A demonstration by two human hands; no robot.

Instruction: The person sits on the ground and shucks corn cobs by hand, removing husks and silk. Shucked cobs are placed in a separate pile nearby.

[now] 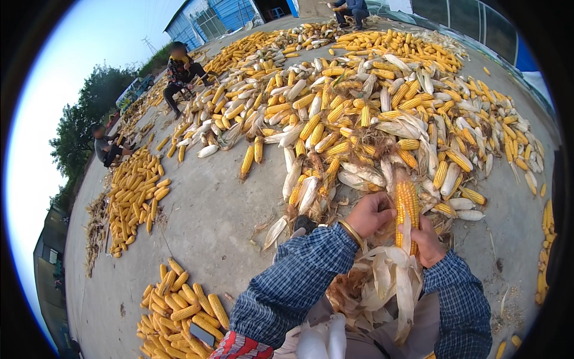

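An ear of corn (pixel 406 202) stands nearly upright between my hands, its yellow kernels bare and its dry husks (pixel 397 278) peeled down and hanging over my lap. My right hand (pixel 428 242) grips its lower part, where the husks join. My left hand (pixel 370 215), below a gold-coloured bangle (pixel 351 232), is at the left side of the ear with thumb and fingers bent; whether it pinches husk or silk I cannot tell. Just beyond my hands lies a large heap of corn ears (pixel 341 116), some bare, others still in pale husks.
Husked ears form a pile (pixel 175 309) at the lower left, with a phone (pixel 202 334) on it. Another pile (pixel 134 197) lies farther left. Two people sit at the left and upper left, another at the top. A blue metal shed (pixel 224 20) stands behind the concrete yard (pixel 215 202).
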